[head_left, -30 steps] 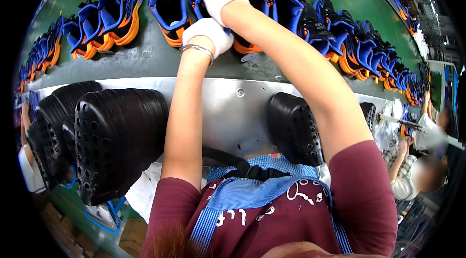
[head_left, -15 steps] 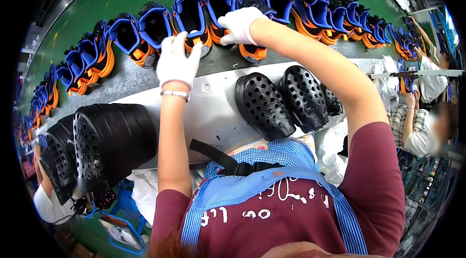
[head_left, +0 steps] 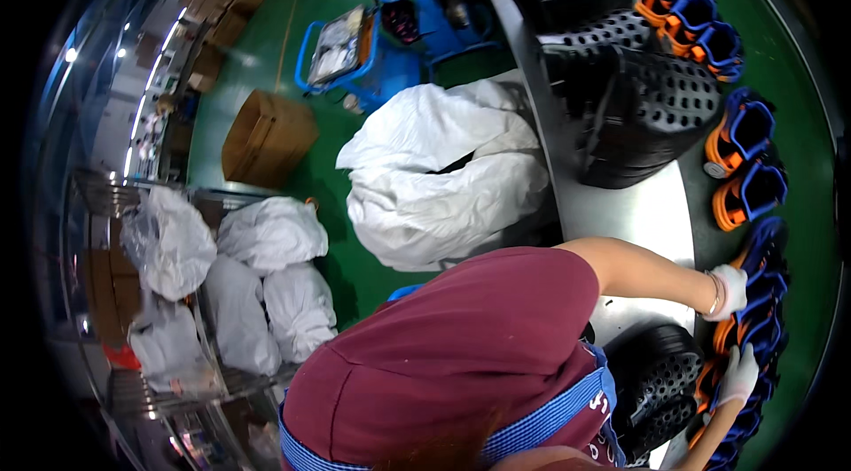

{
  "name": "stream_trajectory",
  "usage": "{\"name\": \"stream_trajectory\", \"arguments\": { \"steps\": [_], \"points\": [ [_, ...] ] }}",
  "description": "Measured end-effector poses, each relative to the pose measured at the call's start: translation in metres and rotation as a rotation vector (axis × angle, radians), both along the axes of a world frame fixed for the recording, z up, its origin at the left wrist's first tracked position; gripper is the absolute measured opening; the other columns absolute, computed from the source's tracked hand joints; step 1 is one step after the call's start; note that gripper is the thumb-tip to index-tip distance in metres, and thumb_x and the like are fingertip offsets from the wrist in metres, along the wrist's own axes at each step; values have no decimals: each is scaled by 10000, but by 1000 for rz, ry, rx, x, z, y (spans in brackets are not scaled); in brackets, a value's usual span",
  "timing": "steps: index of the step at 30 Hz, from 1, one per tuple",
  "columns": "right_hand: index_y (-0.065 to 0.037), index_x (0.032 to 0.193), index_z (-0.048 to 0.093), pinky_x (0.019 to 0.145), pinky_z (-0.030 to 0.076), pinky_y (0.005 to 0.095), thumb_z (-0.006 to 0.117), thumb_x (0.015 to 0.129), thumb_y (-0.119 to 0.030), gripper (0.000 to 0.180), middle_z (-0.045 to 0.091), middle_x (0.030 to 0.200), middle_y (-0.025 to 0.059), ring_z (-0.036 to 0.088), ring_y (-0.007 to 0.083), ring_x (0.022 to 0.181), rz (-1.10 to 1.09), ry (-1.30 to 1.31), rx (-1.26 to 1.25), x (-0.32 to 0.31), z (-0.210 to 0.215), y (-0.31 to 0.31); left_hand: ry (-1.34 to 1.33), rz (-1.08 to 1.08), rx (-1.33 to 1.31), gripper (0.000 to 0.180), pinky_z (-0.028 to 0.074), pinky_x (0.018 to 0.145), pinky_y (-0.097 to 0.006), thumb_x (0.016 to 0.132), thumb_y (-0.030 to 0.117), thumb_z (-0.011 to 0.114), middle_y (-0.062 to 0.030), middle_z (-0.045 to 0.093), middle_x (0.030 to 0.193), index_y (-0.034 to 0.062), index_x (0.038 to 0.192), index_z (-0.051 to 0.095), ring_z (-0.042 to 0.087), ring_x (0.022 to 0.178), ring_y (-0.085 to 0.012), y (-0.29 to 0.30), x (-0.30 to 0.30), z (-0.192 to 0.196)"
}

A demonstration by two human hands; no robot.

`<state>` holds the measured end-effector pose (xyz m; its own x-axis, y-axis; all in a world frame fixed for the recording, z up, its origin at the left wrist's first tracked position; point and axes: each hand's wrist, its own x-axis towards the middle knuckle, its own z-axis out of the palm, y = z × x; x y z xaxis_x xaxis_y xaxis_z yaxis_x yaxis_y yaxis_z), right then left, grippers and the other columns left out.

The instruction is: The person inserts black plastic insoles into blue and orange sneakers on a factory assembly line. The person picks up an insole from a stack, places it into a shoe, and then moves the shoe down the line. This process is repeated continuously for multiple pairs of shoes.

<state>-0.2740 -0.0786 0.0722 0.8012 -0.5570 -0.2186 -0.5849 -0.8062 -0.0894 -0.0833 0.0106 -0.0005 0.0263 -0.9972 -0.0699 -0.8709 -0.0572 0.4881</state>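
At the right edge of the head view, a curved row of black, blue and orange sports shoes (head_left: 753, 192) runs along the green surface. My left hand (head_left: 729, 291), in a white glove with a bracelet at the wrist, closes on the side of a shoe (head_left: 761, 245) in that row. Lower down, my right hand (head_left: 740, 375), also white-gloved, lies against the neighbouring shoes with its fingertips apart. Part of each hand's grip is hidden. Nearer to me, stacked black shoe-shaped pieces full of round holes (head_left: 660, 373) sit on the metal bench (head_left: 625, 214).
Another stack of perforated black pieces (head_left: 656, 116) stands farther along the bench. Beside the bench is a large white sack (head_left: 443, 214). Beyond it are a blue cart (head_left: 390, 68) and a brown carton (head_left: 266, 139). White bags (head_left: 275, 236) fill a metal rack at the left.
The view has swung left, bringing sacks, cart and rack into sight. The hands and shoe row now appear at the right edge; both hands are still at the shoes.
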Motion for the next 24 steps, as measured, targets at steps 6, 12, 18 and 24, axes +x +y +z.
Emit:
{"name": "stream_trajectory", "arguments": {
  "steps": [6, 12, 18, 24],
  "points": [
    [70, 886, 544, 616, 403, 509, 534, 941, -242, 317, 573, 778, 314, 540, 494, 732, 57, 31, 39, 0, -17, -26, -69, 0, 177, 338, 551, 741, -374, 645, 232, 727, -175, 673, 979, 87, 949, 756, 624, 985, -330, -42, -5, -26],
    [114, 991, 584, 638, 432, 480, 544, 956, -288, 406, 595, 822, 327, 572, 482, 755, 99, 29, 74, -7, -31, -49, 17, -7, 184, 326, 548, 711, -363, 607, 190, 710, -158, 696, 916, 90, 913, 762, 664, 902, -334, -46, 4, -27],
    [7, 955, 596, 661, 429, 446, 473, 973, -405, 430, 587, 821, 236, 512, 394, 724, 31, 205, 176, 37, 5, -12, 44, -61, 223, 303, 530, 660, -356, 607, 216, 697, -85, 715, 843, 120, 887, 764, 680, 827, -286, -48, 10, -29],
    [-48, 1088, 670, 773, 472, 463, 436, 959, -516, 539, 679, 982, 217, 631, 409, 872, -20, 398, 92, 63, 27, 9, 72, -108, 295, 277, 513, 626, -336, 639, 218, 650, -52, 712, 828, 142, 881, 761, 667, 778, -267, -51, 21, -28]
  ]
}}
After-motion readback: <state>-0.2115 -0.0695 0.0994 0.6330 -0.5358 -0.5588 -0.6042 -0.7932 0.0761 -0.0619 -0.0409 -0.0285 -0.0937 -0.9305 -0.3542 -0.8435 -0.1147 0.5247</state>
